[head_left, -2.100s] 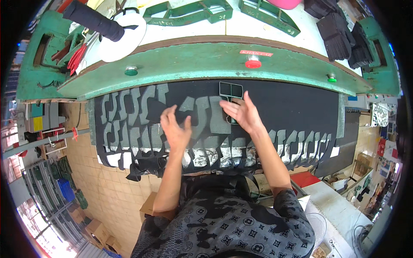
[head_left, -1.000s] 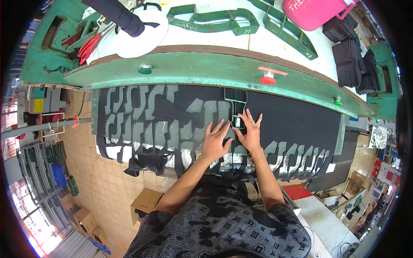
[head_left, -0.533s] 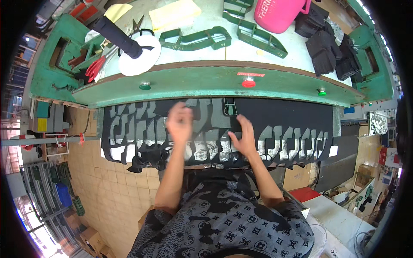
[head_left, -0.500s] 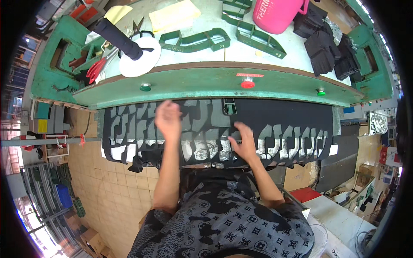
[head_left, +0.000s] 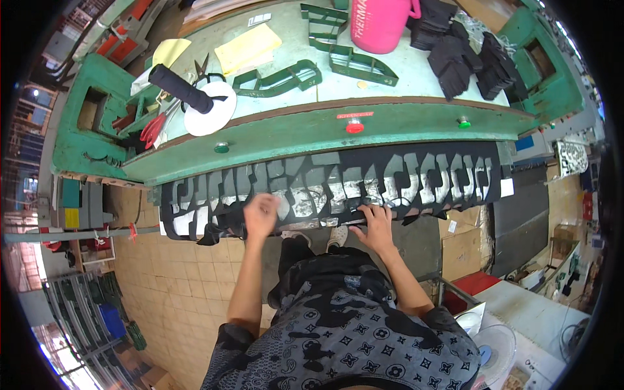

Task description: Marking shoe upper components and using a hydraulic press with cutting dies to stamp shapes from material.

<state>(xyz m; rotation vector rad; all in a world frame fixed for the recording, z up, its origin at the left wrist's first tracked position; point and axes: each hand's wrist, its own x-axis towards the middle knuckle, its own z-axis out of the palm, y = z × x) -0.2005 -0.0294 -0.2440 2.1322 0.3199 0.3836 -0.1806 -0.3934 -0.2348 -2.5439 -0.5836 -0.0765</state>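
A black fabric sheet [head_left: 390,153] with rows of cut-out shapes lies over a board in front of me. Silvery-white patches [head_left: 309,200] show through the near cut-outs. My left hand [head_left: 261,216] is over the near edge, fingers curled in; whatever they hold, if anything, is hidden. Dark loose fabric strips [head_left: 229,220] hang beside that hand. My right hand [head_left: 377,227] rests at the near edge with its fingers on the dark material and its thumb apart.
Beyond the sheet runs a green machine beam [head_left: 286,133] with red and green buttons. On the table behind are green metal cutting dies [head_left: 279,79], a pink jug [head_left: 376,26], stacked black pieces [head_left: 452,68], scissors [head_left: 153,130] and a black roll on a white disc [head_left: 211,117].
Both hands have come nearer to me, down to the sheet's near edge, and the left has curled. The green-rimmed die that stuck out below the beam no longer shows there. The view has shifted.
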